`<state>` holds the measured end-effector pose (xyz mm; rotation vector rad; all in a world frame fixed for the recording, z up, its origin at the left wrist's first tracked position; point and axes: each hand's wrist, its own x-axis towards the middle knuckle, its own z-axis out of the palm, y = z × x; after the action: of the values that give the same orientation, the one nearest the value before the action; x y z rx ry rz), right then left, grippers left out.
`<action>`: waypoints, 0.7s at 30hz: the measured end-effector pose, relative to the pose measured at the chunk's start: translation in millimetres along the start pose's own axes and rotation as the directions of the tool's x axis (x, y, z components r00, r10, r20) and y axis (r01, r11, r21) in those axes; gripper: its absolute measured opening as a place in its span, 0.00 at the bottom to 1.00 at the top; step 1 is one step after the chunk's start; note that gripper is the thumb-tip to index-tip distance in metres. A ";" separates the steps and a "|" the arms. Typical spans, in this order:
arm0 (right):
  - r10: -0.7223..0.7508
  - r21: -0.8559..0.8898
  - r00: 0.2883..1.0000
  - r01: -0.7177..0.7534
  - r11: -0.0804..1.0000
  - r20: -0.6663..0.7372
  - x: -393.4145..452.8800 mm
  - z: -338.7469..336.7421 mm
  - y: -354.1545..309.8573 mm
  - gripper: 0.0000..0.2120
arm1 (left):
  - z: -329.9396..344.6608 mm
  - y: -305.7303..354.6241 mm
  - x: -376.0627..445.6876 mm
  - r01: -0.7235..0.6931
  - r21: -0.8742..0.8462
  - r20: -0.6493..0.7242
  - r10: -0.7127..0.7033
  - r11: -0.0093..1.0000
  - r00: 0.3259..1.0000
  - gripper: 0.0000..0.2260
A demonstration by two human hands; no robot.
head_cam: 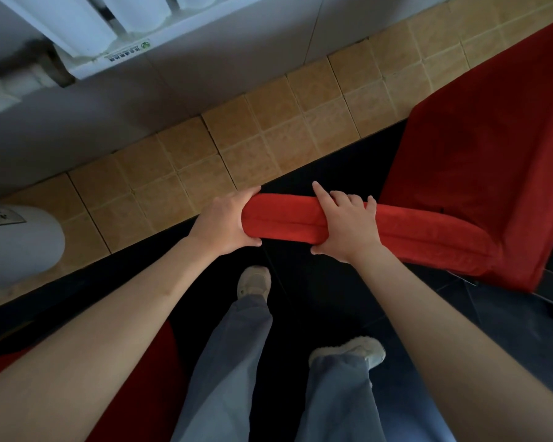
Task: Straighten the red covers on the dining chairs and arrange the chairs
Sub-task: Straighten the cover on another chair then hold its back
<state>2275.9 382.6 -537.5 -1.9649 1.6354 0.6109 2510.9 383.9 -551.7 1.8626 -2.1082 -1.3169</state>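
Note:
I look straight down on a dining chair in a red cover (479,173). The top edge of its backrest (288,218) runs across the middle of the view, and the seat spreads out at the right. My left hand (227,223) grips the left end of that top edge, thumb below and fingers over the far side. My right hand (348,229) grips the same edge a little to the right, with its fingers over the top. A second red-covered chair (134,387) shows at the bottom left, partly hidden by my left forearm.
A white radiator (77,23) hangs on the grey wall above a tan tiled strip (268,129). A white cylinder (16,244) stands at the left edge. My two feet in pale shoes (254,280) stand on the dark floor behind the chair.

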 end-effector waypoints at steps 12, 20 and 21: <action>-0.072 -0.123 0.997 0.066 0.990 -0.040 -1.7 -2.1 8.2 0.52 | -2.5 -0.8 1.4 -0.089 0.066 0.016 0.089 0.994 0.996 0.44; -0.127 -0.162 0.987 0.110 0.981 -0.102 -4.3 -2.2 10.3 0.45 | -8.2 6.2 -1.2 -0.084 0.101 0.044 0.080 0.991 0.996 0.45; -0.142 -0.175 0.983 0.121 0.977 -0.114 -5.2 -2.5 11.9 0.44 | -8.8 8.1 -1.9 -0.095 0.108 0.046 0.091 0.990 0.995 0.45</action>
<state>2263.4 383.1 -533.4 -2.2556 1.5537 0.6008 2509.7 380.0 -540.3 1.7648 -2.3023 -1.2550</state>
